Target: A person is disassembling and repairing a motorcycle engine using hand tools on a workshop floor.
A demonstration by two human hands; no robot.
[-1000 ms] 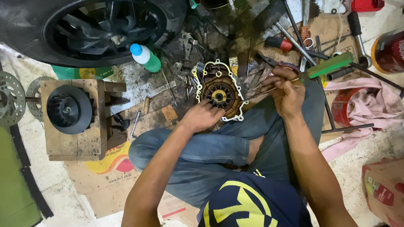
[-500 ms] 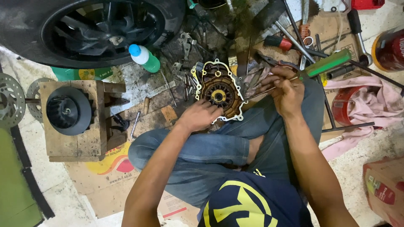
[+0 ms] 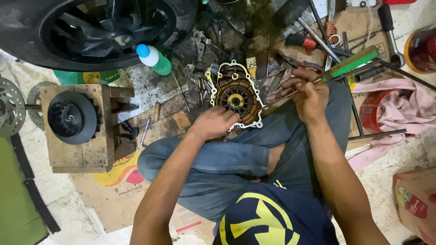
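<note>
A person sits cross-legged on flattened cardboard [image 3: 113, 190], both bare hands at an engine clutch cover [image 3: 237, 94] lying on the floor just beyond the knees. The left hand [image 3: 214, 122] rests curled on the cover's near edge, fingers bent down against the rim. The right hand [image 3: 309, 93] is closed around a thin metal rod [image 3: 277, 100] (its tip angles down toward the cover's right side). A green-handled tool [image 3: 352, 62] lies just beyond that hand among scattered wrenches and screwdrivers. Far left, a black wheel [image 3: 91, 31] stands over a green bottle with a blue cap [image 3: 154, 60]. A wooden block [image 3: 104, 131] at left carries a black finned part [image 3: 71, 118]. Pink cloth [image 3: 399, 115] lies to the right.
</note>
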